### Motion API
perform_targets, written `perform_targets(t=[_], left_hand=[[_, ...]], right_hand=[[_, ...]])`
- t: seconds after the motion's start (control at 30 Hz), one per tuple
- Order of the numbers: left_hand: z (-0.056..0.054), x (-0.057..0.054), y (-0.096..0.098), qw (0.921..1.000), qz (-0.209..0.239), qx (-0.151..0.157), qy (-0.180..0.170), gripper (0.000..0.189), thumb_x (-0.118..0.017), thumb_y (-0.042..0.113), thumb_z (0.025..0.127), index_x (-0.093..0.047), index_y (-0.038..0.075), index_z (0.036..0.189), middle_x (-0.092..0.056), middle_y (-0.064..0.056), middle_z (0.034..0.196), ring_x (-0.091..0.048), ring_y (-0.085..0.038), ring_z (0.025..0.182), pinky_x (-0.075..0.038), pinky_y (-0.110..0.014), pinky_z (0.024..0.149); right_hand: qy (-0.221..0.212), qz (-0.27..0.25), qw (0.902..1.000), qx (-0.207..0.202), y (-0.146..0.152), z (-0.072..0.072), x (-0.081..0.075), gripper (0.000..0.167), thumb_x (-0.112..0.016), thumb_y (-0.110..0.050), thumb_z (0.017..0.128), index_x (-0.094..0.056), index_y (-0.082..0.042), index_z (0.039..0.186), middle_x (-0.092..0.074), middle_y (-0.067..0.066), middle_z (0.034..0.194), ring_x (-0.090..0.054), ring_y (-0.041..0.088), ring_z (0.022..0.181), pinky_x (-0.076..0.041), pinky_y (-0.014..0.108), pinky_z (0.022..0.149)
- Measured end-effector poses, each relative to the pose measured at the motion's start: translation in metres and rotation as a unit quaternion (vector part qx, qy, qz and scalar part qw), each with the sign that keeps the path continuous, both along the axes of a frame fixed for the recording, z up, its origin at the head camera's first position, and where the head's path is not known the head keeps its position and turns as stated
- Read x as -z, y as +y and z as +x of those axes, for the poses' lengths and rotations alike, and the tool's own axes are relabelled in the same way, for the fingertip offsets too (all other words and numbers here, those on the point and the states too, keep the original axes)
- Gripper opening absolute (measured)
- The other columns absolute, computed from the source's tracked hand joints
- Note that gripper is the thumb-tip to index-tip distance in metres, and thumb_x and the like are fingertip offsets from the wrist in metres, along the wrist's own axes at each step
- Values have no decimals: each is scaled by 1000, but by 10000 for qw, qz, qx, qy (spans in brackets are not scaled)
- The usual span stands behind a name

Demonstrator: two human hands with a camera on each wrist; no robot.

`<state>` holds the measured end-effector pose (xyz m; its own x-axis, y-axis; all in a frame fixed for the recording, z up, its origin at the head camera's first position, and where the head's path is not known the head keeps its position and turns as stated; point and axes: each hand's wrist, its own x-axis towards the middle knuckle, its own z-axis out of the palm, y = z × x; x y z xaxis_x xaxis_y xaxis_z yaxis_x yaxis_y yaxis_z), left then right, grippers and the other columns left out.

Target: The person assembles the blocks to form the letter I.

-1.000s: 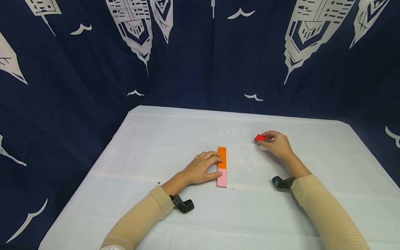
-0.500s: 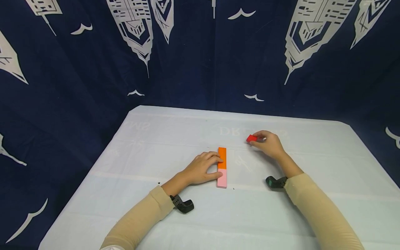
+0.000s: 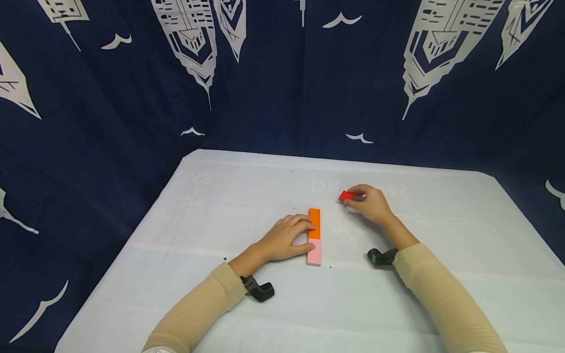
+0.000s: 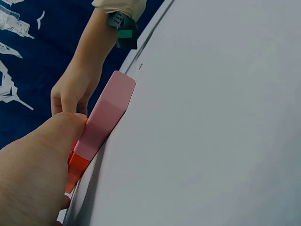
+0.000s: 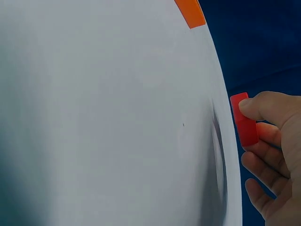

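An orange block (image 3: 315, 218) and a pink block (image 3: 314, 258) lie end to end on the white table, forming one straight strip that points away from me. My left hand (image 3: 282, 240) rests against the strip's left side, thumb on the pink block and a fingertip on the orange one. In the left wrist view, the thumb lies along the side of the pink block (image 4: 107, 110). Beyond the strip and to its right, my right hand (image 3: 372, 203) pinches a small red block (image 3: 346, 196). The right wrist view shows the thumb on the face of the red block (image 5: 246, 131).
A white cloth covers the table (image 3: 265, 314), whose far edge meets a dark blue curtain (image 3: 282, 98) with white prints. Each wrist wears a black camera, a left one (image 3: 260, 290) and a right one (image 3: 381, 257). Small dark specks dot the cloth.
My right hand has moved left with the red block, closer to the far end of the strip. The left hand and the two blocks under it have stayed in place.
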<state>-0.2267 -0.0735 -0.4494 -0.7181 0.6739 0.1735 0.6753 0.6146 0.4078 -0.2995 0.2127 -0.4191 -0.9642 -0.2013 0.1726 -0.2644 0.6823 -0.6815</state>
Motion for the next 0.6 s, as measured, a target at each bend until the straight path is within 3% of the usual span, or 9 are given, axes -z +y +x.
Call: perform_targets(t=[0.6], left_hand=[[0,0,0,10000,-37,-15,-42,51,-56,49,95,-55,19,135,-44,-2,144,-40,-21,130,-31,-42,108]], right_hand=[[43,-28,9997,-219,-24,0,2,34,-74,-13,85,-66,5,113,-64,22,112,-58,35,99,-48,48,89]])
